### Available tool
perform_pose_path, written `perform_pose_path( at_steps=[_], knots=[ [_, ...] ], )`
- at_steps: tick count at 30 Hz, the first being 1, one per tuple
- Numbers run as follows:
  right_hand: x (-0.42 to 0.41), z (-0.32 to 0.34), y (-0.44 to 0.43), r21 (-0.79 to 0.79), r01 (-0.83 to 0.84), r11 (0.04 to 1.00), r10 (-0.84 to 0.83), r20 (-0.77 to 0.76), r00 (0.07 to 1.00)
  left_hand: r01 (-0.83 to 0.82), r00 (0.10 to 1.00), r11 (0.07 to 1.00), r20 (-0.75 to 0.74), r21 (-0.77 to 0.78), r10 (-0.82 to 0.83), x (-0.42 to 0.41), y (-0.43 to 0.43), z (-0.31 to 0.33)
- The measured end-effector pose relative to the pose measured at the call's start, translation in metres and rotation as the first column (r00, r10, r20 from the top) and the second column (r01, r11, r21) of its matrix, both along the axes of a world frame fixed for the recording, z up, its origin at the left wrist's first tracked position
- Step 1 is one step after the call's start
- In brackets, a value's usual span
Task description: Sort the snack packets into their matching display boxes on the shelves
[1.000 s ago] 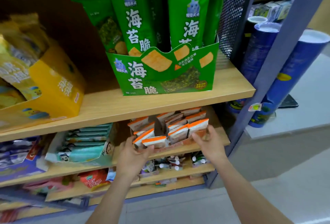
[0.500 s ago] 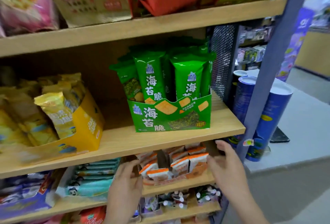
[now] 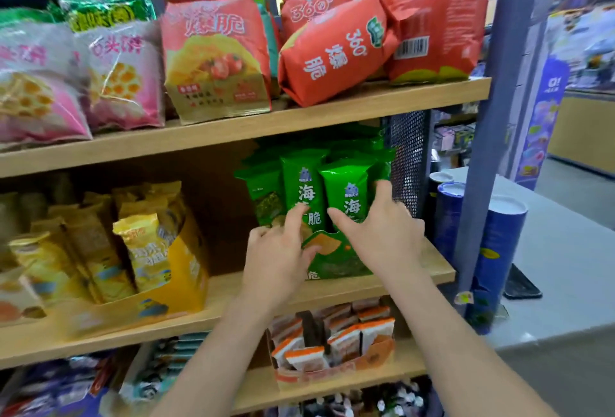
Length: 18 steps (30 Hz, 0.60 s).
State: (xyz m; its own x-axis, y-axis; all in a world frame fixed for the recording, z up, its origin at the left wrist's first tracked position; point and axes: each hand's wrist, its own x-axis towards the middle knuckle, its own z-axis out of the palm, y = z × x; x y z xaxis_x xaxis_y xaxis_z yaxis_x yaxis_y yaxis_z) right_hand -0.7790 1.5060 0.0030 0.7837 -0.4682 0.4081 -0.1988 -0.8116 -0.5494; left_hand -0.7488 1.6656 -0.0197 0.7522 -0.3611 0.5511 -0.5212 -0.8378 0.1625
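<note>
On the middle shelf (image 3: 392, 283) stands a green display box (image 3: 332, 262) with upright green seaweed packets. My left hand (image 3: 278, 260) holds the box's front left corner, thumb on its front, index finger raised against the middle packet (image 3: 304, 180). Around the rightmost green packet (image 3: 346, 188) my right hand (image 3: 386, 233) grips, with the thumb across its front and fingers at its right edge. One shelf lower, an orange box (image 3: 372, 358) holds orange-and-white packets (image 3: 342, 343).
A yellow display box (image 3: 186, 270) of yellow packets sits left on the same shelf. Red bags (image 3: 332, 54) and pink bags (image 3: 119, 83) fill the shelf above. A black mesh panel (image 3: 411, 157) closes the right end. Blue tubes (image 3: 499, 250) stand on a grey counter beyond.
Both hands rose from the orange-and-white packet box on the lower shelf to the green box one shelf up. The view tilted upward, bringing the top shelf in.
</note>
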Motion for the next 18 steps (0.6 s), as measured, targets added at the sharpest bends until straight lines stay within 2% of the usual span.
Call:
perform_pose_path(
  at_steps=[4, 5, 7, 9, 10, 14, 16, 18],
  knots=[
    [0.006, -0.003, -0.005, 0.033, -0.011, 0.999, 0.009, 0.060, 0.998, 0.192, 0.981, 0.976, -0.024, 0.101, -0.190, -0.010, 0.003, 0.003],
    [0.005, -0.004, -0.007, 0.034, -0.019, 0.999, 0.016, 0.085, 0.996, 0.215, 0.977, 0.975, -0.013, 0.057, -0.215, -0.013, 0.004, 0.001],
    [0.003, -0.007, -0.010, 0.024, -0.045, 0.999, 0.041, 0.126, 0.991, 0.192, 0.981, 0.969, 0.054, -0.152, -0.186, -0.021, 0.009, -0.001],
    [0.003, -0.010, -0.010, 0.042, -0.088, 0.995, 0.079, 0.172, 0.982, 0.065, 0.997, 0.933, 0.063, -0.354, -0.046, -0.028, 0.009, 0.005],
    [0.003, -0.012, -0.010, 0.064, -0.113, 0.992, 0.097, 0.205, 0.974, -0.003, 0.999, 0.928, 0.036, -0.373, 0.018, -0.028, 0.008, 0.010],
    [0.005, -0.016, -0.012, 0.132, -0.153, 0.979, 0.110, 0.290, 0.951, -0.210, 0.975, 0.965, -0.112, -0.158, 0.194, -0.013, -0.005, 0.030],
    [0.006, -0.018, -0.013, 0.144, -0.149, 0.978, 0.100, 0.301, 0.948, -0.233, 0.959, 0.965, -0.191, -0.117, 0.208, -0.006, -0.007, 0.037],
    [0.007, -0.018, -0.012, 0.126, -0.143, 0.982, 0.100, 0.298, 0.949, -0.220, 0.958, 0.974, -0.204, -0.061, 0.203, -0.004, -0.007, 0.041]
  ],
)
